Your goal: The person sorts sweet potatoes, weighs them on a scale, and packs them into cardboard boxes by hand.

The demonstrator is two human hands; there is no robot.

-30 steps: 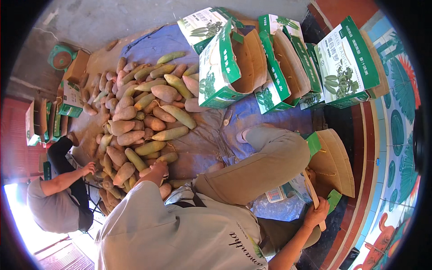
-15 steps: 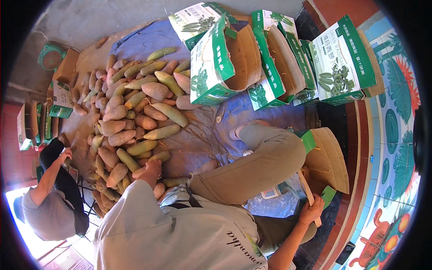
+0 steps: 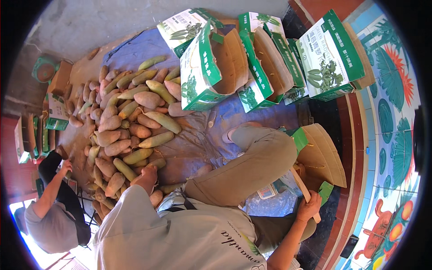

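My left hand [image 3: 146,176] is at the near edge of a large pile of root vegetables [image 3: 129,130], some green and long, others pinkish-brown and rounder. Its fingers are curled against the end of a green radish [image 3: 157,164], though they are partly hidden. To the right, my right hand [image 3: 309,205] is closed around the edge of an open cardboard carton [image 3: 321,155] standing beside my bent knee. The carton has brown inner walls and green flaps; my leg covers part of it.
White and green cartons [image 3: 195,67] stand open at the back, with another white carton [image 3: 326,54] to their right. A blue sheet [image 3: 276,116] lies under the pile. Another person [image 3: 51,225] sits at the far left near more cartons [image 3: 58,111]. A patterned tile wall [image 3: 391,135] bounds the right side.
The whole view has shifted slightly, moving the cartons and pile left and down in the picture. Both hands keep nearly the same places relative to the pile and the carton.
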